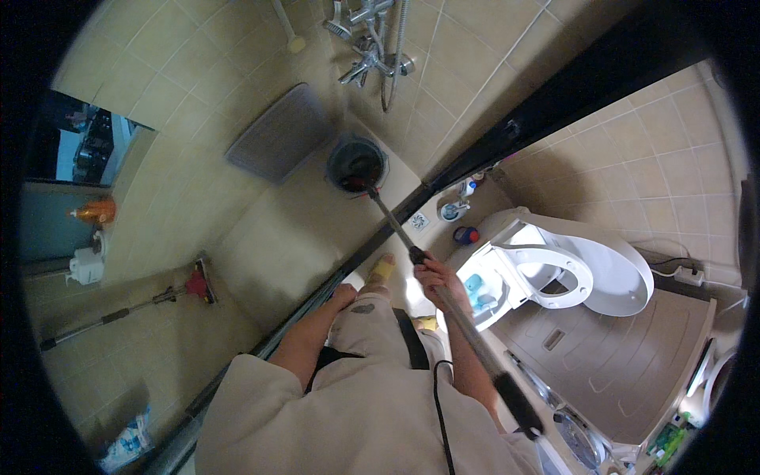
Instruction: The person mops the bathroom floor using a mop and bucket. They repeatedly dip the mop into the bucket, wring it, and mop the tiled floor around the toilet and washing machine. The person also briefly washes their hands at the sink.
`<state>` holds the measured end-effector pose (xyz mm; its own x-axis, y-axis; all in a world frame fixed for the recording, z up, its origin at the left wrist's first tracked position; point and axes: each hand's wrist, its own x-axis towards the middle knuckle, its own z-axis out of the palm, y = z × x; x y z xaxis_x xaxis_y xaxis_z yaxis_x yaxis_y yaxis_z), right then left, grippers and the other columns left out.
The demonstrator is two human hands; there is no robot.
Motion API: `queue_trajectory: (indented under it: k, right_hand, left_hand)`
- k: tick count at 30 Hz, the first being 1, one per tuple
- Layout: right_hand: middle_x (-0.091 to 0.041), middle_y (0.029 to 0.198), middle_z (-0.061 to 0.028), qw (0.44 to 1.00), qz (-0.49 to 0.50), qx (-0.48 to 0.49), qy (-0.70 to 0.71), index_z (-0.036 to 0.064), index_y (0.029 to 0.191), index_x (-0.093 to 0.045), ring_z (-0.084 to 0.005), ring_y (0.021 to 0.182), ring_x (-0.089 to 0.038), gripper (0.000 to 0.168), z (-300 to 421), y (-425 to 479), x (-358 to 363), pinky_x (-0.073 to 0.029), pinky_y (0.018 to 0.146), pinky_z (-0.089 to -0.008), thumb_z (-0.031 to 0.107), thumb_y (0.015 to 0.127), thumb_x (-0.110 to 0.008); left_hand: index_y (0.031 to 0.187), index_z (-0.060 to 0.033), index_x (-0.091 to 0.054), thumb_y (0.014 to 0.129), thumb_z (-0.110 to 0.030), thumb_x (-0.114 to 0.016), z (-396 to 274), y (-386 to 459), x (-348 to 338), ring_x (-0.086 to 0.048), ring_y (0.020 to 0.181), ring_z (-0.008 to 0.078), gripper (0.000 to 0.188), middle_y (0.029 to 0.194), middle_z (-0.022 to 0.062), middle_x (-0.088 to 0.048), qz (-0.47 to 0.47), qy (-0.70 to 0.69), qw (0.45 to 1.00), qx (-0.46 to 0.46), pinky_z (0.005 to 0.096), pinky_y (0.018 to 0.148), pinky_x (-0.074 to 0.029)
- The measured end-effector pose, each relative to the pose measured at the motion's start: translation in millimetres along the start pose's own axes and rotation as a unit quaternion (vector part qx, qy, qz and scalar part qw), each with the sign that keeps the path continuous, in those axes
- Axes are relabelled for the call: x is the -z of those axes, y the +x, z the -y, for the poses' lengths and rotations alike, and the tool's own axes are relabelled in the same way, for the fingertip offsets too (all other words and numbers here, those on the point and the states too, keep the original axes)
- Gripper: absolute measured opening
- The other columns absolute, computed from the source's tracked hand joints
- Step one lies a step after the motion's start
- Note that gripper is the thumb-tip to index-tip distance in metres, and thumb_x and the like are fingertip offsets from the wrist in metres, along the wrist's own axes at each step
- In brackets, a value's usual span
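Note:
My right hand (pixel 439 282) is wrapped around the long metal handle (pixel 392 218) of a mop-like cleaning tool, near a black collar. The handle slants from its black end grip (pixel 518 404) beside my body down to a dark bucket (pixel 356 163) on the shower floor. Its head is inside or at the bucket rim, where something reddish shows; the shadow hides its exact kind. My left hand (pixel 344 295) rests by my bent knee, close to the dark shower partition rail (pixel 362 254), with its fingers curled and partly hidden.
A grey ribbed mat (pixel 282 133) leans on the wall beside the bucket. Right of the rail stand a toilet with raised lid (pixel 617 267), a dark blue bottle (pixel 465 235) and a toilet brush holder (pixel 452 211). A red-headed squeegee (pixel 197 284) with a long pole leans at left.

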<state>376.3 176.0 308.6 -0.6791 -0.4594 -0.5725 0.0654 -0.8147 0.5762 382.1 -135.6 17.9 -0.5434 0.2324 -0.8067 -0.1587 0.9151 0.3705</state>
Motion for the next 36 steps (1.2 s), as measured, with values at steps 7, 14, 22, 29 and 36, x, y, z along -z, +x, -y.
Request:
queue_trajectory:
  k: [7,14,22,29,36]
  right_hand:
    - [-0.038,0.086,-0.0098,0.999,0.002,0.015,-0.045,0.006,0.111,-0.044,-0.0085,0.056,-0.039,0.019,-37.8,-25.8,-44.1,-0.039,0.039,-0.0181,0.004,0.092,-0.04]
    - [-0.037,0.085,-0.0088,0.999,-0.028,0.011,-0.011,0.007,0.108,-0.048,-0.0092,0.055,-0.037,0.018,-37.6,-9.2,-35.5,-0.038,0.041,-0.0185,0.003,0.092,-0.041]
    - [-0.039,0.085,-0.0114,0.999,-0.007,0.014,-0.041,0.008,0.112,-0.048,-0.0094,0.058,-0.039,0.021,7.1,5.7,-3.8,-0.039,0.04,-0.0158,0.006,0.093,-0.04]
    - [-0.039,0.085,-0.0111,0.994,0.004,0.043,-0.097,0.008,0.112,-0.049,-0.0086,0.058,-0.04,0.022,-27.1,-9.8,-27.0,-0.037,0.039,-0.015,0.005,0.093,-0.041]
    - [-0.04,0.082,-0.0098,0.996,-0.039,0.058,-0.062,0.008,0.115,-0.044,-0.0074,0.053,-0.038,0.023,-53.1,-29.2,-52.5,-0.035,0.037,-0.0154,0.003,0.092,-0.042]
  left_hand:
    - [0.091,-0.0054,-0.067,0.078,-0.024,-0.05,16.4,2.8,3.2,-0.061,0.092,0.0335,0.028,0.097,0.0189,-0.064,0.062,-0.075,0.995,0.018,0.0433,0.081,-0.047]
    - [0.086,-0.0026,-0.067,0.077,-0.018,-0.049,67.3,22.7,-27.3,-0.063,0.084,0.0353,0.025,0.092,0.0192,-0.064,0.039,0.082,0.989,-0.117,0.0447,0.079,-0.048]
    - [0.082,-0.0003,-0.067,0.075,-0.021,-0.052,14.9,-9.9,-4.8,-0.062,0.084,0.037,0.027,0.093,0.0235,-0.063,0.025,0.124,0.984,-0.124,0.0435,0.078,-0.049]
    - [0.086,-0.0036,-0.066,0.076,-0.03,-0.053,-17.2,2.4,6.7,-0.061,0.09,0.0335,0.031,0.092,0.0191,-0.064,0.008,-0.054,0.998,-0.012,0.0417,0.082,-0.047]
    - [0.084,-0.0037,-0.066,0.079,-0.024,-0.049,-18.8,8.9,15.2,-0.062,0.084,0.0335,0.027,0.09,0.0176,-0.065,0.004,-0.123,0.992,-0.004,0.043,0.077,-0.048]
